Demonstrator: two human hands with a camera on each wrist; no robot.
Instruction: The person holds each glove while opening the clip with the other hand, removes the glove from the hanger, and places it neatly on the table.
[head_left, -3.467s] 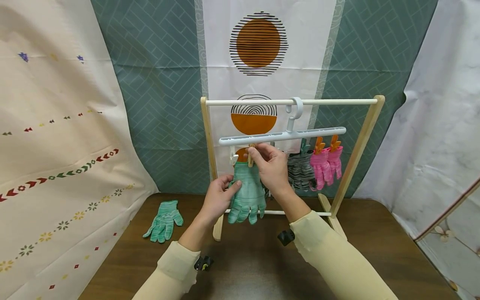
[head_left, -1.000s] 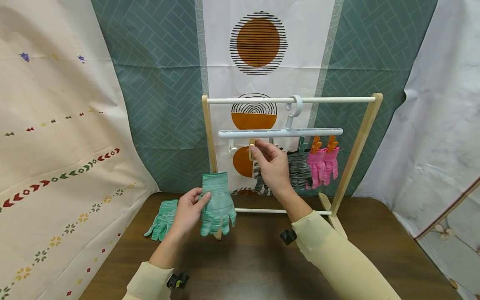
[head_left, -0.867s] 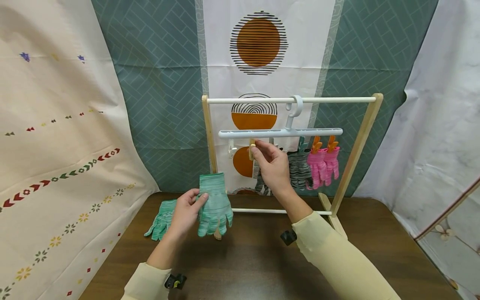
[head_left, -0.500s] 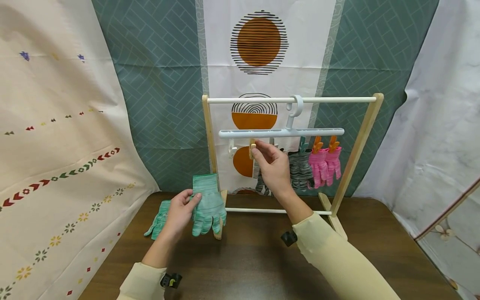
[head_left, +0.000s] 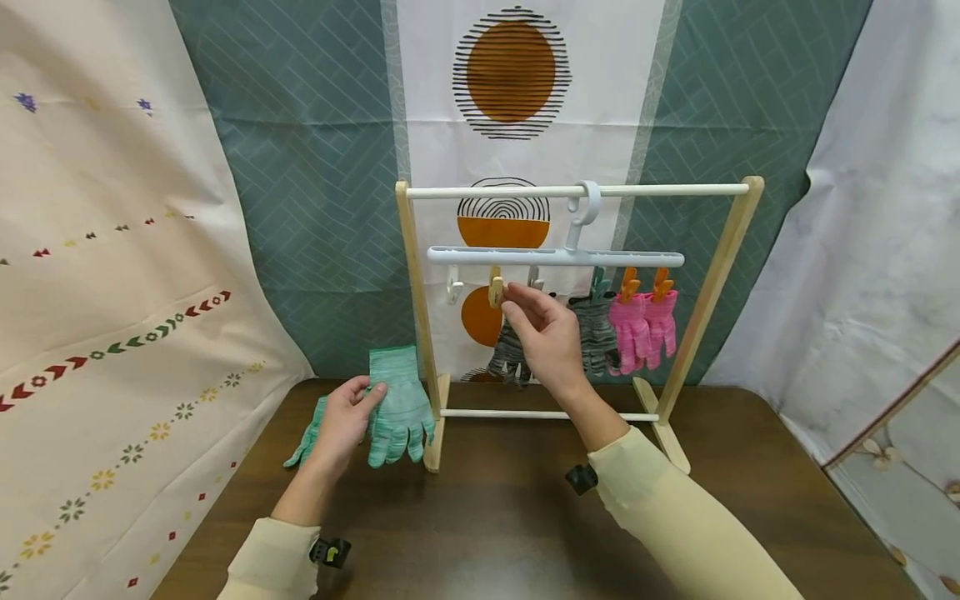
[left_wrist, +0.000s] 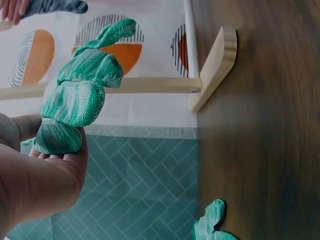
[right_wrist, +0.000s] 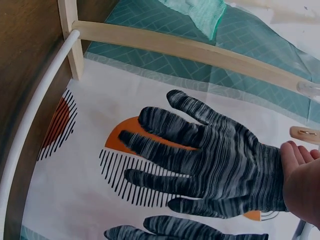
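My left hand (head_left: 348,417) pinches a green knit glove (head_left: 399,404) near its cuff, thumb in front, left of the drying rack. The glove's fingers hang down. My right hand (head_left: 549,337) is just right of a beige clothespin (head_left: 496,292) under the pale hanger (head_left: 555,257). In the right wrist view the fingertips are apart from this beige clothespin (left_wrist: 6,25), which also peeks in at the left wrist view's corner. Behind the right hand hangs a black-grey glove (right_wrist: 220,160), partly hidden in the head view. A second green glove (head_left: 307,433) lies on the table, mostly behind the left forearm.
The wooden rack (head_left: 416,283) carries the hanger on its top rail (head_left: 480,192). A white clothespin (head_left: 453,286) hangs at the left end. Further right hang another black-grey glove (head_left: 594,329) and pink gloves (head_left: 632,333) on orange clips. All stands on a brown table (head_left: 510,517).
The green glove has come away from beneath the beige clothespin, leftward and down in my left hand. My right hand, which held that clothespin, has let go and shifted slightly right.
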